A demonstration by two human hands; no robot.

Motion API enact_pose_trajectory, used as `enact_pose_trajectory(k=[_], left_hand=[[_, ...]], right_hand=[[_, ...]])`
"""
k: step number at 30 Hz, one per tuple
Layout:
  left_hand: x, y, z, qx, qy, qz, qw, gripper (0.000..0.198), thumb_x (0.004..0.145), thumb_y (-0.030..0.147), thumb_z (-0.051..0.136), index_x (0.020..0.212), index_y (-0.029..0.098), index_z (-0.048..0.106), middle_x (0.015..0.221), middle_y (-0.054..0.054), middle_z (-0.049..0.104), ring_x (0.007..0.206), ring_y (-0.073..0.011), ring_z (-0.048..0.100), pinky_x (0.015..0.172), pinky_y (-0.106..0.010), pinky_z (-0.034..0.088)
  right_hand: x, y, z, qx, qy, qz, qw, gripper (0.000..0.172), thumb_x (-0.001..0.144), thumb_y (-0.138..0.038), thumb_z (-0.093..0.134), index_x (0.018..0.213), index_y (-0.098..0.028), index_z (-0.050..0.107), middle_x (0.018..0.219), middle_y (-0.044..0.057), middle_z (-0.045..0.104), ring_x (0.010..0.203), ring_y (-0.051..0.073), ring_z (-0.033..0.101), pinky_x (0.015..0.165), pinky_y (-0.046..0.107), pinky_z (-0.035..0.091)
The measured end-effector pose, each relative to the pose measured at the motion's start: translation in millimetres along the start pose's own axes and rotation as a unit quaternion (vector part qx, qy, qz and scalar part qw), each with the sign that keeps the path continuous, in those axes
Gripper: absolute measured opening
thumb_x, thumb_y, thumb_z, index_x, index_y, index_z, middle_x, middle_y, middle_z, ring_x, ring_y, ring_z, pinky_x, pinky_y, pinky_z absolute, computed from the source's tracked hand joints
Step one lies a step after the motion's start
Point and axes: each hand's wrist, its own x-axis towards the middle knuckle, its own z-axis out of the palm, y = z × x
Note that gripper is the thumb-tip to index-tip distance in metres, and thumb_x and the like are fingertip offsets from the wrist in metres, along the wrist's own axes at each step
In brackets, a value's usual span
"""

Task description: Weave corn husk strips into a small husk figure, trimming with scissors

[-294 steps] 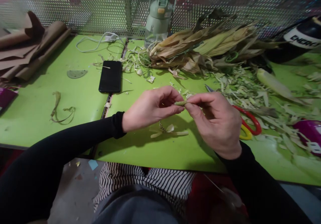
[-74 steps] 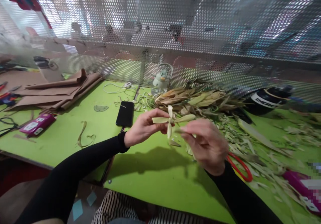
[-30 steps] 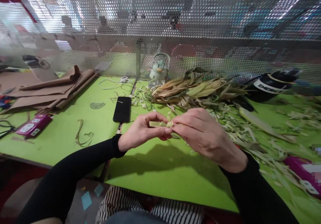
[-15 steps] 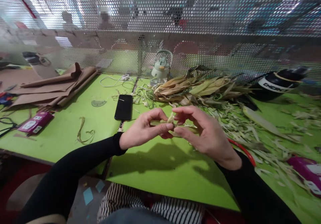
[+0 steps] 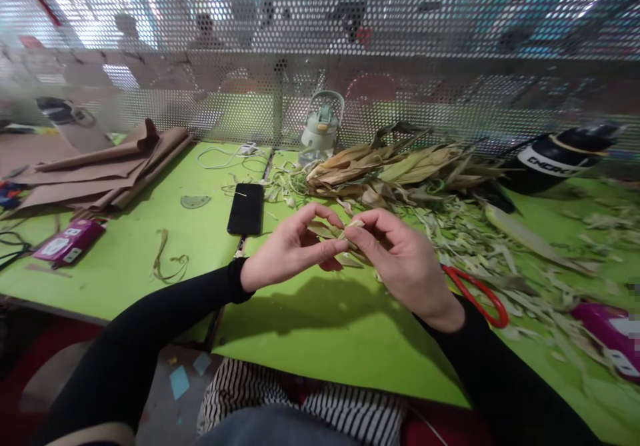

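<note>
A small pale piece of corn husk (image 5: 354,226) is held between my two hands, above the green table. My left hand (image 5: 295,243) pinches it from the left between thumb and fingers. From the right, my right hand (image 5: 400,259) grips its upper end with thumb and forefinger. Parts of the husk are hidden behind the fingers. Beyond my hands lies a pile of dried corn husks (image 5: 400,173). Shredded husk strips (image 5: 465,246) are scattered to the right. Red-handled scissors (image 5: 477,296) lie by my right wrist, partly covered.
A black phone (image 5: 245,209) lies left of my hands. Brown paper sheets (image 5: 95,176) and a purple packet (image 5: 70,241) are farther left. A pale green bottle (image 5: 321,129) stands at the back by a perforated metal screen (image 5: 200,99); a black bottle (image 5: 560,159) is at the right.
My right hand has moved left and its thumb and forefinger have closed on the husk piece. More of the red scissor handle shows. The view has shifted slightly.
</note>
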Motion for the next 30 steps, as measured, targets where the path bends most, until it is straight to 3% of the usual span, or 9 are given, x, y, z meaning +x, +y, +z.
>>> enact_pose_trajectory(k=[6, 17, 20, 23, 30], left_hand=[[3, 4, -10.7, -0.044, -0.072, -0.025, 0.996, 0.03, 0.084, 0.036, 0.076, 0.097, 0.017, 0.057, 0.072, 0.003, 0.067, 0.063, -0.0099, 0.071, 0.067, -0.021, 0.059], [-1, 12, -13.7, -0.069, -0.115, -0.021, 0.991, 0.019, 0.086, 0.027, 0.075, 0.094, 0.016, 0.062, 0.083, 0.002, 0.069, 0.066, -0.0072, 0.07, 0.067, -0.019, 0.057], [-1, 6, -11.5, -0.065, -0.094, -0.023, 0.993, 0.026, 0.081, 0.029, 0.079, 0.094, 0.017, 0.06, 0.079, 0.003, 0.069, 0.066, -0.0083, 0.07, 0.067, -0.02, 0.057], [0, 0, -5.0, -0.062, -0.039, -0.014, 0.997, 0.034, 0.074, 0.03, 0.084, 0.088, 0.018, 0.056, 0.07, 0.005, 0.066, 0.06, -0.0069, 0.065, 0.058, -0.017, 0.051], [0, -5, 9.4, -0.061, 0.025, 0.03, 0.997, 0.04, 0.069, 0.033, 0.087, 0.081, 0.016, 0.053, 0.067, 0.008, 0.057, 0.053, -0.0023, 0.055, 0.055, -0.015, 0.047]], right_hand=[[-3, -2, 3, 0.062, 0.004, 0.008, 0.998, 0.017, 0.092, -0.038, 0.066, 0.086, -0.022, 0.063, 0.071, -0.004, 0.058, 0.059, 0.009, 0.052, 0.054, 0.024, 0.042], [-6, -8, 9, 0.113, 0.021, -0.002, 0.993, 0.016, 0.094, -0.034, 0.064, 0.083, -0.023, 0.061, 0.068, -0.005, 0.055, 0.057, 0.008, 0.048, 0.053, 0.024, 0.04], [-6, -7, 13, 0.134, 0.021, -0.001, 0.991, 0.016, 0.093, -0.034, 0.065, 0.084, -0.023, 0.061, 0.07, -0.005, 0.058, 0.058, 0.008, 0.052, 0.054, 0.023, 0.042], [-8, -5, 16, 0.156, 0.023, 0.001, 0.987, 0.015, 0.093, -0.035, 0.065, 0.086, -0.023, 0.061, 0.07, -0.005, 0.061, 0.059, 0.008, 0.056, 0.055, 0.023, 0.045], [-10, -2, 18, 0.14, 0.044, 0.004, 0.989, 0.017, 0.091, -0.037, 0.068, 0.084, -0.023, 0.063, 0.07, -0.004, 0.058, 0.059, 0.008, 0.05, 0.055, 0.022, 0.043]])
